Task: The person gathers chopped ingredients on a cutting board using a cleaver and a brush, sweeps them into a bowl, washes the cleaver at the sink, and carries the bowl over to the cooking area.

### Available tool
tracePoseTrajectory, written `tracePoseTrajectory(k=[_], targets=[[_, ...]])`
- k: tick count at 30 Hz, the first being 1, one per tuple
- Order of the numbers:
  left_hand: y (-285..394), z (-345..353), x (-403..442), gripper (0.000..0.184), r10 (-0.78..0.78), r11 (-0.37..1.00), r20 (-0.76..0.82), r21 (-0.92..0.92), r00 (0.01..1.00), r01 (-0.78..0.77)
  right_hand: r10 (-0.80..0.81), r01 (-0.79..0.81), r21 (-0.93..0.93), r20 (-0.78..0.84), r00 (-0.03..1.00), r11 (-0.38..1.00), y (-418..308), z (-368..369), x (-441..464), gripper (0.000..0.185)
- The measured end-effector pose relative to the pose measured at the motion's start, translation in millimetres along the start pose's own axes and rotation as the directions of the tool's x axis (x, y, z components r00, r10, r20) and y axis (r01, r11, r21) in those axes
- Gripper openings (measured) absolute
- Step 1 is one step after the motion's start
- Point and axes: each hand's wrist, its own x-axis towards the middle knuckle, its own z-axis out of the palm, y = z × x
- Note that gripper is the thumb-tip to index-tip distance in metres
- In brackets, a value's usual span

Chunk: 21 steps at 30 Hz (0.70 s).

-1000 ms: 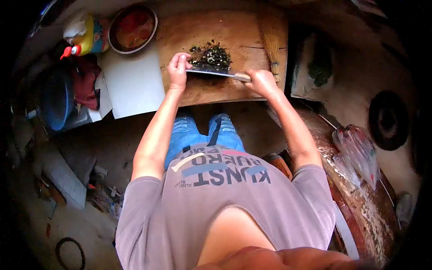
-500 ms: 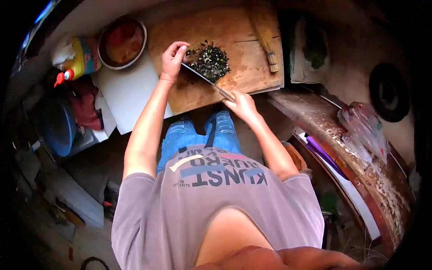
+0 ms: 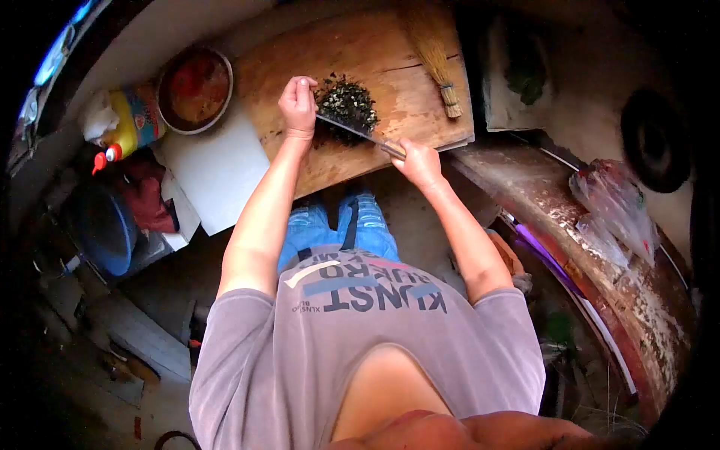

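Note:
A heap of dark green chopped leaves with pale bits (image 3: 346, 103) lies on the wooden board (image 3: 409, 101). My right hand (image 3: 418, 162) is closed around the handle of a knife (image 3: 351, 130), whose long blade points left along the near side of the heap. By the blade's far end is my left hand (image 3: 298, 105), its fingers curled and pressed together at the heap's left edge. Whatever those fingers may hold is hidden.
A straw brush (image 3: 439, 64) lies at the board's right. Leftward are a round pan with reddish contents (image 3: 196, 91), a white board (image 3: 217, 165), a yellow bottle with a red cap (image 3: 129, 124) and a blue basin (image 3: 109, 229). Plastic bags (image 3: 611, 202) rest on a worn surface at right.
My left hand has shifted slightly right and down, and the right hand with the knife has moved slightly right. The whole view has also shifted a little. The chopped heap looks much the same.

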Motion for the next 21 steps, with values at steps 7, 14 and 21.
tracePoseTrajectory(k=[7,14,21], targets=[[22.0,3.1,15.2,0.026,-0.060,0.992,-0.083,-0.116,0.995,0.051,-0.099,0.099,0.006,0.087,0.991,0.995,-15.2,-70.2,7.1,0.026],[-2.9,19.8,9.5,0.026,-0.064,0.998,-0.097,-0.012,0.993,0.063,-0.067,0.075,-0.066,0.118,0.991,0.995,23.5,-33.6,39.2,0.026],[4.4,3.8,18.4,0.023,-0.064,0.998,-0.058,0.010,0.996,0.065,-0.180,0.176,0.048,0.093,0.979,0.983,5.9,-47.8,14.9,0.026]])
